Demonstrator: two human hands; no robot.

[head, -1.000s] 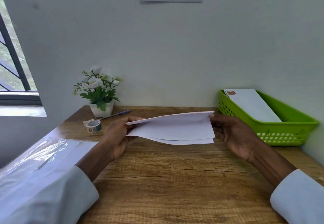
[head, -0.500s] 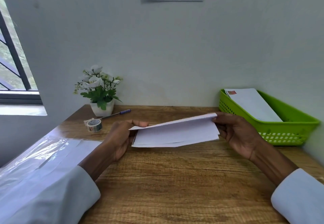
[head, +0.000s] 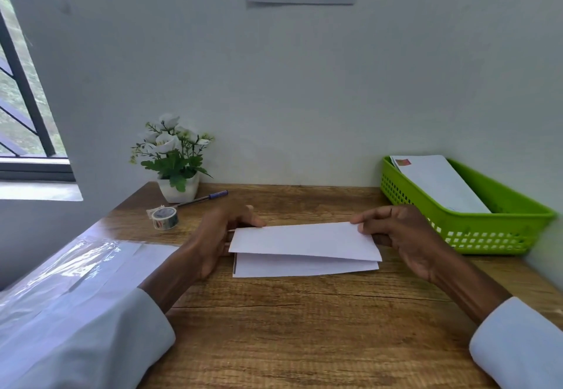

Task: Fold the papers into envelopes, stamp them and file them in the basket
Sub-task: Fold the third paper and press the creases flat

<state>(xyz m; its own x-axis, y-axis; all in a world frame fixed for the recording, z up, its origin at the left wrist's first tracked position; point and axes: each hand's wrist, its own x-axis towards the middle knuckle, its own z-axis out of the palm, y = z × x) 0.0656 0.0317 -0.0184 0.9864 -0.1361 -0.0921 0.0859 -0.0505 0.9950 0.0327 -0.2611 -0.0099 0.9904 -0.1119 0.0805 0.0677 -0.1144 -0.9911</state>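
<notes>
A wooden surface (head: 304, 327) is standing against a pale wall, with a window at the far left and a sheet pinned high on the wall. In the middle, a white paper (head: 304, 248) is lying folded over on itself, its upper flap resting on the lower layer, which is showing along the near edge. The left hand (head: 210, 242) is holding the paper's left end, thumb on top and the other fingers hidden beneath or behind it, probably so the layers cannot slide. The right hand (head: 405, 236) is pinching the far right corner between thumb and curled fingers, which looks meant to line the edges up before a crease is pressed. At the far right, a green basket (head: 487, 236) is holding finished envelopes (head: 438, 181) with a red stamp at the far corner, sitting within easy reach for filing. At the far left, a roll of tape (head: 165, 217) and a pen (head: 202, 198) are lying beside a small pot of white flowers (head: 173, 157), out of the folding area. A clear plastic sleeve (head: 67, 270) is covering more sheets at the near left, likely the supply.
</notes>
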